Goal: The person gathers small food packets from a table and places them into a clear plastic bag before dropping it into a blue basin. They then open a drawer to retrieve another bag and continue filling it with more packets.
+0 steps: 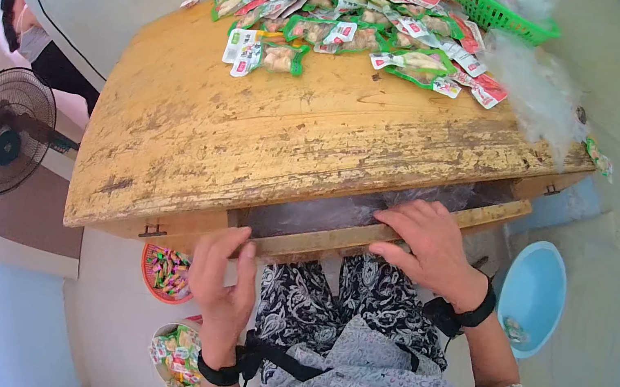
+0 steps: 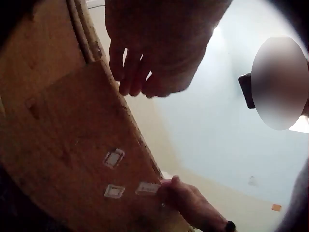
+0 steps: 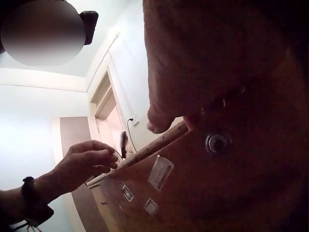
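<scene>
A wooden drawer (image 1: 318, 243) is pulled partly out under the worn yellow table top (image 1: 253, 142), with clear plastic film (image 1: 322, 216) inside. My right hand (image 1: 434, 244) grips the drawer's front board, its fingers reaching over the top edge and its thumb nearer me. At the drawer's left end my left hand (image 1: 224, 282) has its fingers loosely bent beside the edge, holding nothing. In the left wrist view, the left hand (image 2: 157, 48) is near the board's edge and the right hand (image 2: 195, 205) is farther along it.
Snack packets (image 1: 339, 29) are piled across the table's back, beside a green basket (image 1: 499, 15) and loose plastic bags (image 1: 538, 97). A blue basin (image 1: 532, 295) stands right; a red basket (image 1: 147, 272) and packet-filled bucket (image 1: 159, 366) stand lower left. A fan (image 1: 10, 132) and a person (image 1: 58, 70) are left.
</scene>
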A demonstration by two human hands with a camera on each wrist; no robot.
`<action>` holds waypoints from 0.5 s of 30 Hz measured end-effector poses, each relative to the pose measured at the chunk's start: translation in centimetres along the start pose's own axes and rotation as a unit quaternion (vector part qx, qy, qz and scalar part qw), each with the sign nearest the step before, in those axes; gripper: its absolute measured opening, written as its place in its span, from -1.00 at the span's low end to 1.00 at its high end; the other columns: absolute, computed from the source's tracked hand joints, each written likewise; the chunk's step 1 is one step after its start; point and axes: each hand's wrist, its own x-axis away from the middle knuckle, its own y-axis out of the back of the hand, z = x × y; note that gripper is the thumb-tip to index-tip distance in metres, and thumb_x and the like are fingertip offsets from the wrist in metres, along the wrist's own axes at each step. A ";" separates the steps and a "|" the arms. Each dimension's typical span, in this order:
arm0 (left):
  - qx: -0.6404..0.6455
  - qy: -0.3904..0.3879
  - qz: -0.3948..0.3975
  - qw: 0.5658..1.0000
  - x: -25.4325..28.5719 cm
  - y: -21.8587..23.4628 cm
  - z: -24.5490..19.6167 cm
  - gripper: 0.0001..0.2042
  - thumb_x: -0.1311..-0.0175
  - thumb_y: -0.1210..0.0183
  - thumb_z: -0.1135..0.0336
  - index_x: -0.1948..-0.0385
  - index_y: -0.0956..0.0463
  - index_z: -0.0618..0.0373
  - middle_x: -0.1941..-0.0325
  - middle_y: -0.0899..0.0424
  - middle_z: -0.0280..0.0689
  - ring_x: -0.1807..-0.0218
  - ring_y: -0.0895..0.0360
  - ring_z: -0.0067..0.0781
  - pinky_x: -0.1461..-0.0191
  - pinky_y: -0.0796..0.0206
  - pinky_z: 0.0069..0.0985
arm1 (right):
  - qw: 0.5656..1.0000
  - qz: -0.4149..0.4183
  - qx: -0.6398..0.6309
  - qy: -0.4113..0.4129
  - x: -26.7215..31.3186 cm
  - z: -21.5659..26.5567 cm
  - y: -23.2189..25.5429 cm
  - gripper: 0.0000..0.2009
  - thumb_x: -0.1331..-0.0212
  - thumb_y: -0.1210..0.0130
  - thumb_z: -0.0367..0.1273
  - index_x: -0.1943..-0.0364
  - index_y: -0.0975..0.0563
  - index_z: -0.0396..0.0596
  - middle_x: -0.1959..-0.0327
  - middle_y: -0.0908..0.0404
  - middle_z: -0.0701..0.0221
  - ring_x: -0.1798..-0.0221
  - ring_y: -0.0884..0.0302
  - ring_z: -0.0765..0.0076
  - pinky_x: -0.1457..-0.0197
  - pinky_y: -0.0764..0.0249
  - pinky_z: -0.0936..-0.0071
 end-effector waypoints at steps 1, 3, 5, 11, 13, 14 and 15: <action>-0.004 -0.022 0.005 1.000 -0.5 -0.4 0.0 -0.80 -0.21 -0.29 0.56 0.13 -0.64 0.20 0.18 -0.70 -0.18 0.18 -0.61 -0.18 0.14 -0.43 -0.34 | 1.000 0.016 0.000 -0.011 -0.1 -0.1 0.0 -0.60 -0.35 -0.13 -0.04 0.00 -0.62 -0.07 0.18 -0.66 0.30 0.09 -0.57 0.12 -0.03 -0.37 0.21; -0.028 -0.027 0.078 0.996 -1.2 -0.6 -0.6 -0.79 -0.19 -0.32 0.49 0.13 -0.64 0.19 0.17 -0.69 -0.17 0.14 -0.60 -0.14 0.08 -0.41 -0.31 | 0.999 0.052 0.003 -0.017 -0.3 -0.1 -0.1 -0.58 -0.40 -0.07 -0.03 -0.05 -0.61 -0.06 0.17 -0.66 0.29 0.11 -0.57 0.12 0.00 -0.37 0.19; -0.016 -0.024 0.124 0.992 -1.6 -1.4 -1.0 -0.82 -0.22 -0.31 0.48 0.15 -0.64 0.21 0.18 -0.68 -0.14 0.11 -0.60 -0.12 0.02 -0.43 -0.31 | 0.996 0.083 -0.004 -0.025 -1.0 0.0 0.0 -0.56 -0.43 -0.02 0.00 -0.08 -0.62 -0.03 0.17 -0.66 0.27 0.10 -0.58 0.10 0.00 -0.39 0.17; -0.068 -0.051 0.168 0.982 -1.5 -2.1 -0.6 -0.80 -0.21 -0.33 0.36 0.16 -0.64 0.16 0.22 -0.67 -0.19 0.17 -0.58 -0.12 0.06 -0.33 -0.25 | 0.990 0.138 -0.023 -0.002 -3.7 1.5 -1.5 -0.49 -0.48 0.12 0.08 -0.10 -0.63 0.01 0.20 -0.65 0.16 -0.05 -0.60 -0.02 -0.09 -0.49 0.03; -0.063 -0.052 0.165 0.983 -1.4 -1.9 -0.5 -0.80 -0.22 -0.33 0.35 0.16 -0.64 0.15 0.22 -0.68 -0.20 0.18 -0.58 -0.12 0.06 -0.32 -0.25 | 0.988 0.151 -0.039 -0.002 -4.6 1.5 -2.9 -0.48 -0.50 0.14 0.07 -0.08 -0.64 -0.03 0.22 -0.65 0.10 -0.05 -0.60 -0.06 -0.11 -0.53 -0.01; -0.058 -0.056 0.160 0.984 -1.3 -1.9 -0.4 -0.80 -0.22 -0.33 0.34 0.15 -0.64 0.15 0.22 -0.68 -0.20 0.18 -0.58 -0.12 0.06 -0.33 -0.25 | 0.979 0.198 -0.052 -0.025 -5.3 1.4 -3.1 -0.42 -0.48 0.18 0.13 0.00 -0.67 -0.06 0.24 -0.67 0.06 -0.02 -0.62 -0.11 -0.09 -0.53 -0.03; -0.053 -0.059 0.155 0.985 -1.2 -1.9 -0.3 -0.80 -0.22 -0.33 0.34 0.15 -0.64 0.15 0.22 -0.68 -0.20 0.17 -0.58 -0.12 0.06 -0.33 -0.25 | 0.966 0.244 -0.065 -0.048 -6.1 1.2 -3.2 -0.34 -0.47 0.22 0.19 0.08 -0.70 -0.10 0.27 -0.68 0.02 0.01 -0.64 -0.16 -0.08 -0.54 -0.05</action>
